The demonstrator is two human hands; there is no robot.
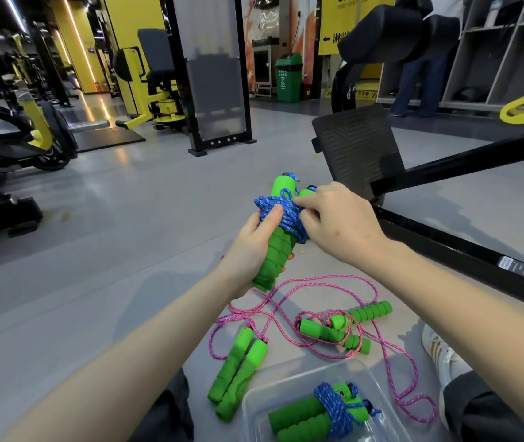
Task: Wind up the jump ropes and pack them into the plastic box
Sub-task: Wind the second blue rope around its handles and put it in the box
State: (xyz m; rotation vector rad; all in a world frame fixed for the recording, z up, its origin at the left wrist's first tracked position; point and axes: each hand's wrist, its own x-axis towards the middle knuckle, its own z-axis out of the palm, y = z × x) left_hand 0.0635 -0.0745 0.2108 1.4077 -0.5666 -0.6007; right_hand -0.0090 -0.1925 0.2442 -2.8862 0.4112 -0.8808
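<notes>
The left hand's fingers [287, 257] curl out of sight behind the green handles [275, 250], the blue rope's [281, 212] end vanishes under the right hand's fingers [305, 204], and the plastic box [256, 406] runs off the bottom edge.

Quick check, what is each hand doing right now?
Left hand: closed around the green handles of the blue jump rope.
Right hand: fingers pinching the blue cord wound around those handles.
</notes>
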